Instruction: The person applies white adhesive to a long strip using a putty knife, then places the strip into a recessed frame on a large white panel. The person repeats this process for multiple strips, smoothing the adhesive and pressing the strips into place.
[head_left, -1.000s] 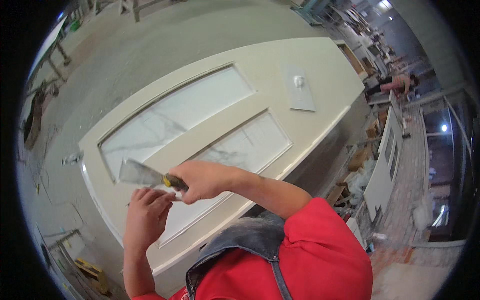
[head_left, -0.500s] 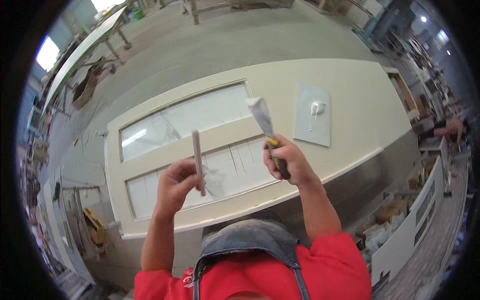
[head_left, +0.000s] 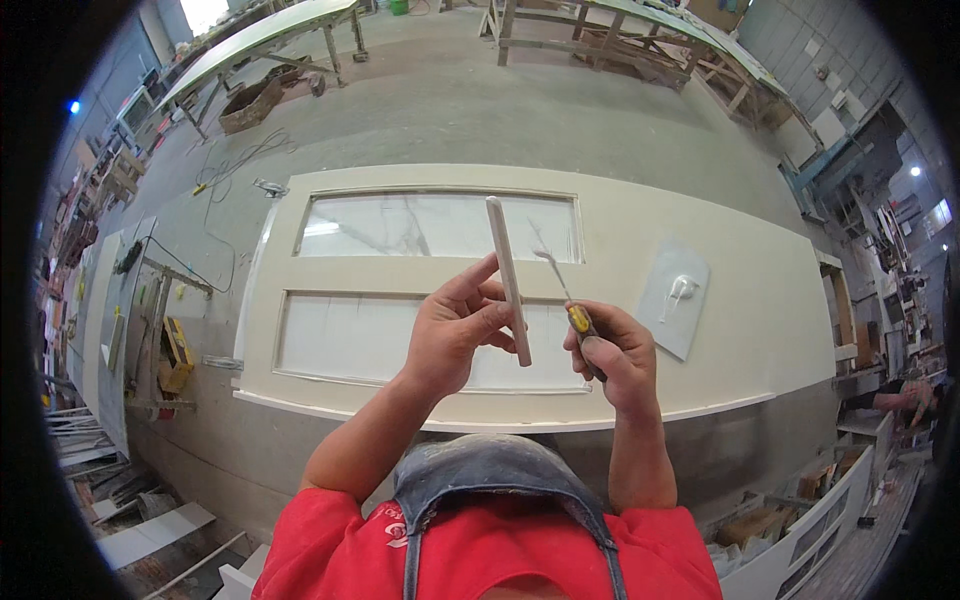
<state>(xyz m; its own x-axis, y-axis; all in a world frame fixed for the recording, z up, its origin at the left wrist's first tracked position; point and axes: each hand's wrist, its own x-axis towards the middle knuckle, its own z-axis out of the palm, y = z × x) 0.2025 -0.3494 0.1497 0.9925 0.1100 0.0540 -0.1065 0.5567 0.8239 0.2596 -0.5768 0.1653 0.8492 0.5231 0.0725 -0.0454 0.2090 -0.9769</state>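
My left hand [head_left: 452, 328] is closed on a thin, light-coloured wooden strip [head_left: 508, 285], held upright between thumb and fingers. In my right hand [head_left: 624, 362] is a putty knife [head_left: 580, 320] with a yellow and dark handle. Its blade points up and away and shows nearly edge-on, with a little white paste at its tip. Both hands hover over a cream door panel [head_left: 735, 245] with two long framed openings. On the panel's right part lies a pale flat board [head_left: 668, 325] bearing a blob of white paste [head_left: 683, 288].
Workbenches [head_left: 262, 40] stand at the far left, and a wooden bench frame [head_left: 600, 45] at the far right. A yellow object [head_left: 176, 355] stands left of the panel. Cables [head_left: 225, 190] lie on the floor. White framed panels [head_left: 820, 535] lean at the lower right.
My hands have come closer together, and the strip and knife are now side by side. The knife has turned from showing its flat blade to nearly edge-on. The whole view has shifted.
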